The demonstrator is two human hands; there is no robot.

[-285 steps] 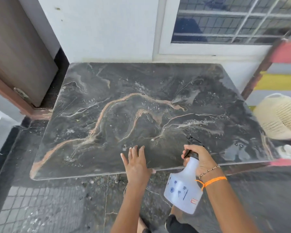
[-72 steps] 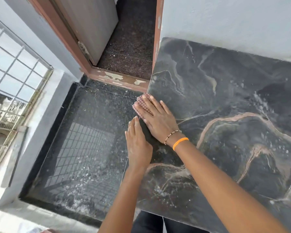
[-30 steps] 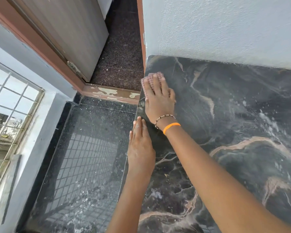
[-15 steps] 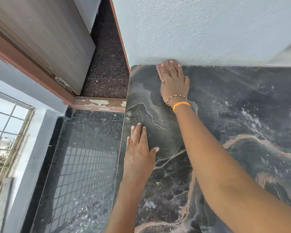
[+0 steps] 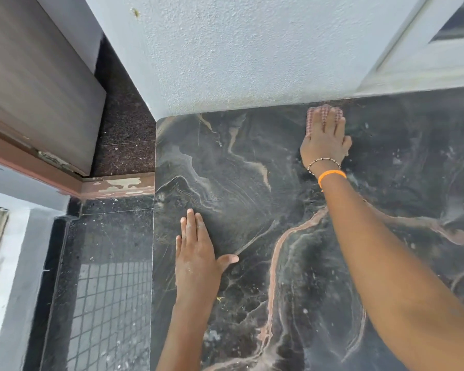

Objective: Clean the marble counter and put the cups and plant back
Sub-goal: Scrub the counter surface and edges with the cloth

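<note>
Marble counter point(image 5: 239, 162) abuts wall point(image 5: 239, 54); door point(image 5: 38, 89) leftward.

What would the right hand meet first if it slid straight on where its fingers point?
Likely the textured wall behind the marble counter; the right hand and cloth lie almost against it.

Soft, bright daylight — shadows faint and diffuse; a pale sheen lies across the dark tabletop point(image 5: 239, 170); edges of the wall point(image 5: 252, 49) bow with wide-angle distortion; the right hand point(image 5: 326, 140) looks slightly motion-blurred.
</note>
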